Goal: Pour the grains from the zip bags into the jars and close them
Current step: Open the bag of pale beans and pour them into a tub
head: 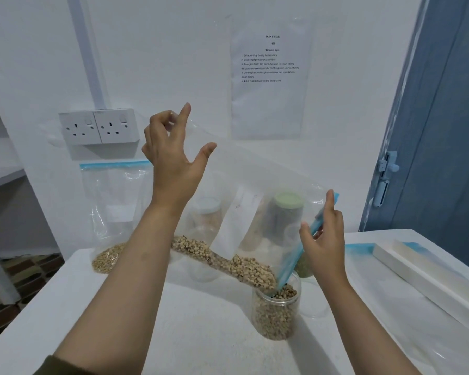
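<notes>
A clear zip bag [255, 180] with a blue zip strip hangs tilted over an open clear jar [276, 309]. My left hand [171, 158] pinches the bag's raised bottom corner, high on the left. My right hand [324, 236] grips the blue zip edge at the bag's mouth, just above the jar. Black-eyed beans [228, 258] lie along the bag's lower fold and run into the jar, which is mostly full. A second zip bag [114, 201] holding pale beans stands against the wall at the left.
Behind the bag stand a green-lidded jar [287, 209] and other clear jars, blurred through the plastic. A long white box [428, 280] and empty bags lie on the white table [173, 334] at the right. A double wall socket [99, 127] is at the left, a blue door at the right.
</notes>
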### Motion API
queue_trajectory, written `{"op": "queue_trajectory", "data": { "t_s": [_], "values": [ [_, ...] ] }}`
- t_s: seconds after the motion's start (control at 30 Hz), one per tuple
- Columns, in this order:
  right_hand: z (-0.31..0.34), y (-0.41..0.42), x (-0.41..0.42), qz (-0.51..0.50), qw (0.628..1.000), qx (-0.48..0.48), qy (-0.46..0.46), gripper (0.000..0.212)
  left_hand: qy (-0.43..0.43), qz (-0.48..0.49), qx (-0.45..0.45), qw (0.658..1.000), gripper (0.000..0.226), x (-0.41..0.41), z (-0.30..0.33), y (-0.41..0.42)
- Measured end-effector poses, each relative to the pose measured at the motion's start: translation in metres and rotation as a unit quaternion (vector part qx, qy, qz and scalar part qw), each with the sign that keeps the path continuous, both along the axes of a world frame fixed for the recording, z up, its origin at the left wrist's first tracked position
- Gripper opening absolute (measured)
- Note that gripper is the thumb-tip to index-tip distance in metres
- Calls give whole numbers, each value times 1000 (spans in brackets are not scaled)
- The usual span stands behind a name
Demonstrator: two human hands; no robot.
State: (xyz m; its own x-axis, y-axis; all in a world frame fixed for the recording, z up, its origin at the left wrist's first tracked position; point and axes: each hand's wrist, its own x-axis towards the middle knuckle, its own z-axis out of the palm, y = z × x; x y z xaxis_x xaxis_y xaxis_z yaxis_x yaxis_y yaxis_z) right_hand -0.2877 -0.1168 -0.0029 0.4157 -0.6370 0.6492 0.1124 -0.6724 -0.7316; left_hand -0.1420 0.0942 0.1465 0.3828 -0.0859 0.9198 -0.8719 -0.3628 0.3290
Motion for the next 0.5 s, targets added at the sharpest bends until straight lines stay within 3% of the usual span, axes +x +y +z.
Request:
{"op": "queue_trajectory", "data": {
  "t_s": [0.5],
  "values": [
    [4, 2, 1, -1, 1000, 0, 2, 82, 6, 1, -2, 1000, 70, -1, 1, 4]
  ]
}}
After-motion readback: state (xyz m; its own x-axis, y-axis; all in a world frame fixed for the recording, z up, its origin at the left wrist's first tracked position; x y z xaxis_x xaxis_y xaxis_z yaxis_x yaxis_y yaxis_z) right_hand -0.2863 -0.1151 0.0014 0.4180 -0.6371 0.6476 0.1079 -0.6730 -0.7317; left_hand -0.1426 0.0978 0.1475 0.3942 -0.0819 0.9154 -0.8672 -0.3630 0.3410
